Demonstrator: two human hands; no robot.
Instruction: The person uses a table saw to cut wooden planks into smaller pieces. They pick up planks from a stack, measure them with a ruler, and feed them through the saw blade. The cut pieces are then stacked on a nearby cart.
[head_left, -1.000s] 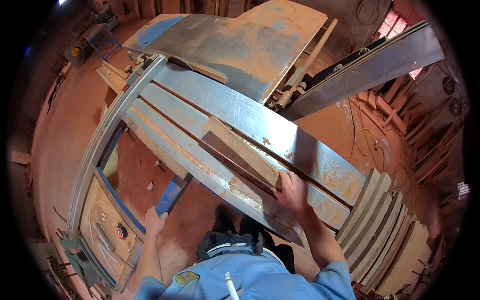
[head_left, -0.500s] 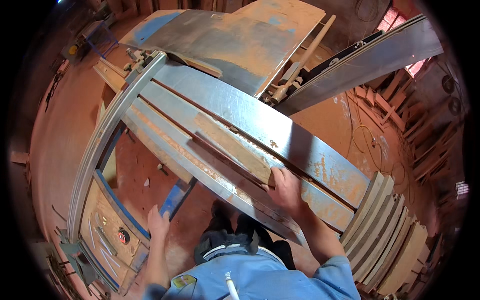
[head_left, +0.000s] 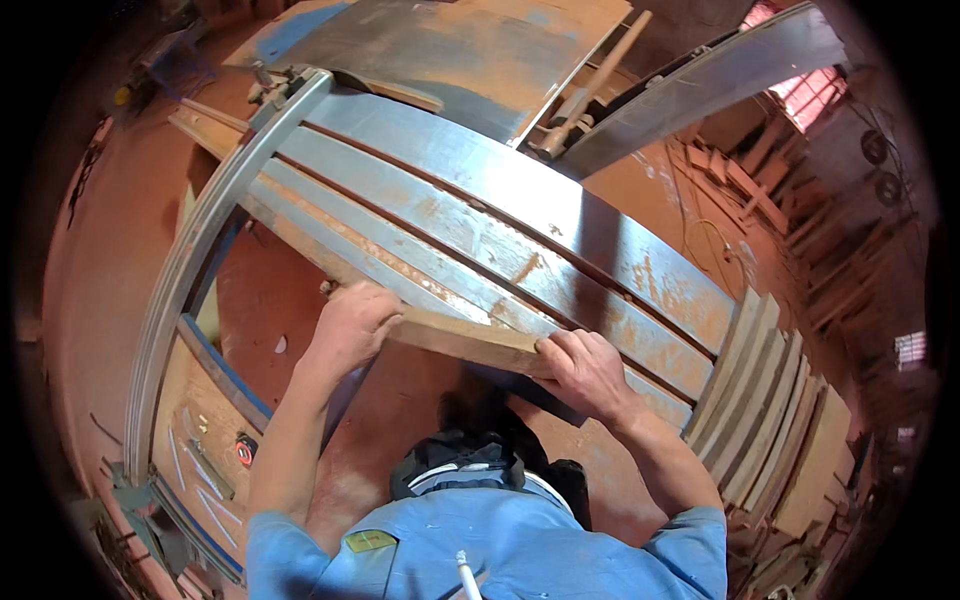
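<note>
A narrow wooden board (head_left: 462,340) is held crosswise in front of my body, over the near edge of a metal slotted machine table (head_left: 440,155). My left hand (head_left: 355,318) is closed round the board's left end, knuckles up. The other end is gripped by my right hand (head_left: 588,368), its thumb side on the top edge. The undersides of both grips are hidden. Orange-brown sawdust lies in streaks on the table's metal strips.
Several boards (head_left: 745,400) are stacked at the table's right end. A curved metal rail (head_left: 175,265) runs along the left. Below it, a wooden shelf (head_left: 190,390) bears a tape measure (head_left: 245,449) and thin rods. Beyond stand a large dusty panel (head_left: 430,50) and a long metal beam (head_left: 715,85).
The board has come off the middle of the table toward me and turned more crosswise. My left hand has risen from beside the blue frame and taken hold of its left end.
</note>
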